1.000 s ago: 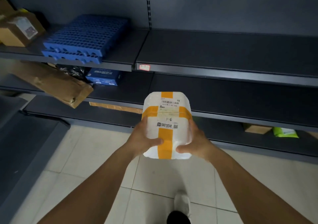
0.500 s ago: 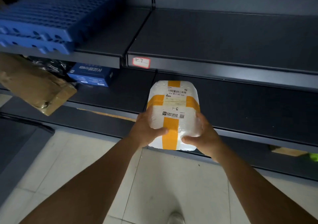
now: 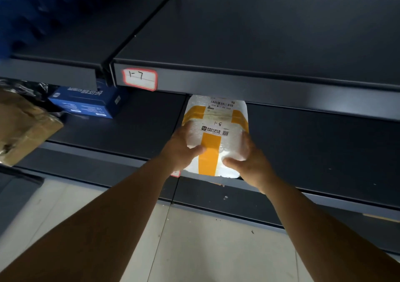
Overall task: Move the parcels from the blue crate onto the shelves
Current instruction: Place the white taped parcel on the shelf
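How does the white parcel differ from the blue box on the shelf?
The white parcel is crossed with orange tape; the blue box has printed text. Both hands, left and right, hold the parcel; the box lies untouched, further left. Both are at the same shelf level.

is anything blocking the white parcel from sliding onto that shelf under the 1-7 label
Nothing visible does. The white parcel, held in the left hand and right hand, faces a bare middle shelf; the blue box sits well off to its left.
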Available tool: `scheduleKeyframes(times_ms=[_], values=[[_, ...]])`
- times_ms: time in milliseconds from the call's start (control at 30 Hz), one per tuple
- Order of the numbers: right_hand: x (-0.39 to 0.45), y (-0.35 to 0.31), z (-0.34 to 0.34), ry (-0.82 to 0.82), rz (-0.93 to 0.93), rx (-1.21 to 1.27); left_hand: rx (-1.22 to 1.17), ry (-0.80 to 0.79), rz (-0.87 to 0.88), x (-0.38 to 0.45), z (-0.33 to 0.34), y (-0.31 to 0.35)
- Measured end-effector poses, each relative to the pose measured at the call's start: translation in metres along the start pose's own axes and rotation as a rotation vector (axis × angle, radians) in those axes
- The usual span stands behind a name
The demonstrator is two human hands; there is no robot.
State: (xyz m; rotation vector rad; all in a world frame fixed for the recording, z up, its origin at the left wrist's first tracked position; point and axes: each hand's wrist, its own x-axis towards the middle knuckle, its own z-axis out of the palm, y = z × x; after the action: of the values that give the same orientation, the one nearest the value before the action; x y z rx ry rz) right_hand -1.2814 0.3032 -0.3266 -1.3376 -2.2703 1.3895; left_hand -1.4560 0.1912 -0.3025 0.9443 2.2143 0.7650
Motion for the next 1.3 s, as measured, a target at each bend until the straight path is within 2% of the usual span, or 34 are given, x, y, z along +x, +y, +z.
scheduleKeyframes(times_ms=[167, 333, 500, 567, 833, 1067, 1233, 1300], values=[[0.021, -0.010, -0.001, 0.027, -0.012, -0.045, 0.159, 0.031, 0.037, 0.016, -0.004, 0.018], [0.008, -0.017, -0.005, 0.016, -0.016, -0.158, 0.335, 0.038, 0.070, 0.004, -0.003, 0.023], [-0.040, -0.024, -0.013, -0.013, -0.061, -0.444, 0.677, 0.020, 0.149, -0.040, -0.001, 0.023], [-0.067, -0.029, -0.017, -0.039, -0.057, -0.545, 0.745, -0.015, 0.183, -0.065, -0.001, 0.026], [-0.213, -0.057, -0.040, -0.041, -0.014, -0.624, 0.723, -0.036, 0.320, -0.201, -0.016, 0.060], [-0.363, -0.081, -0.081, 0.096, 0.131, -0.545, 0.743, -0.154, 0.448, -0.329, -0.027, 0.110], [-0.467, -0.084, -0.127, 0.197, 0.225, -0.542, 0.739, -0.180, 0.614, -0.412, -0.010, 0.167], [-0.484, -0.082, -0.130, 0.202, 0.228, -0.550, 0.708, -0.161, 0.603, -0.427, -0.006, 0.178]])
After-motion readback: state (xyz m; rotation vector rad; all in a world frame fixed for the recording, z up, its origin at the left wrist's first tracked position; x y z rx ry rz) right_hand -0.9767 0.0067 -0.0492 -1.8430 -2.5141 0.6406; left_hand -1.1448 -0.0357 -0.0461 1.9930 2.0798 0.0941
